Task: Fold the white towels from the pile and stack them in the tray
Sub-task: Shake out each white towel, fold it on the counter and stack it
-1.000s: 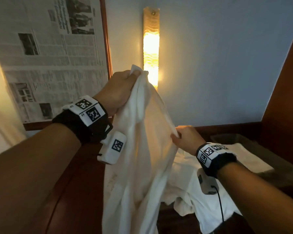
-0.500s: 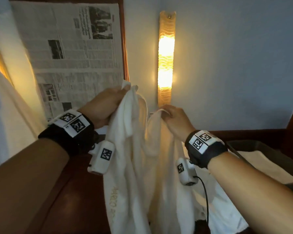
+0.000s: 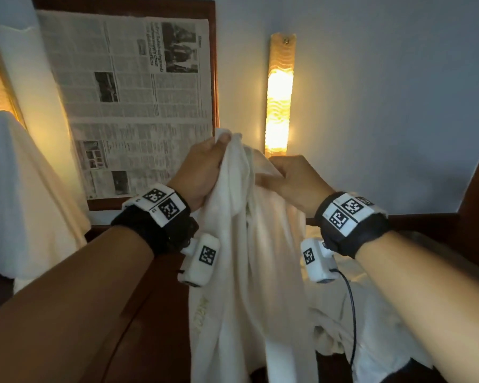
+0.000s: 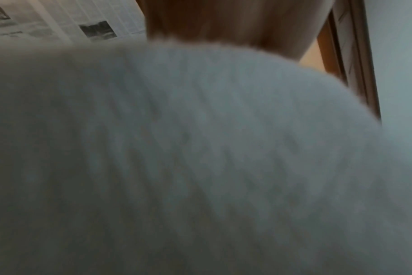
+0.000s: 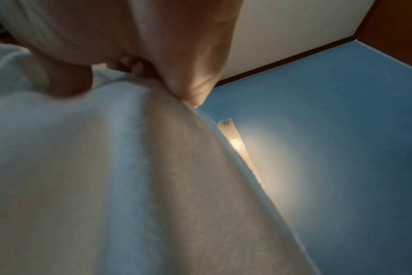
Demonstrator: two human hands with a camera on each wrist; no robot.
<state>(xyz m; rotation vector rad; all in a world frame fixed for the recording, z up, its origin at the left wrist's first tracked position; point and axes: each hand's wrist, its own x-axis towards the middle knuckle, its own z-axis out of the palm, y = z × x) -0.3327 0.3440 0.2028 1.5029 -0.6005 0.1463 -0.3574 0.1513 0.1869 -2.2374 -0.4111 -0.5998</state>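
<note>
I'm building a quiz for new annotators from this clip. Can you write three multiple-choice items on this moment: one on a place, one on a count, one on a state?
1. Where is the lit wall lamp?
A. Left of the newspaper
B. On the wall behind the held towel
C. On the floor

2. How many hands hold the towel?
A. None
B. One
C. Two

3. What state is the held towel in?
A. Hanging loose, unfolded
B. Folded flat
C. Rolled up tight

Answers:
1 B, it glows on the wall right of the newspaper, just above the hands.
2 C, the left hand grips its top and the right hand pinches an edge.
3 A, it drapes down in long creases.
</note>
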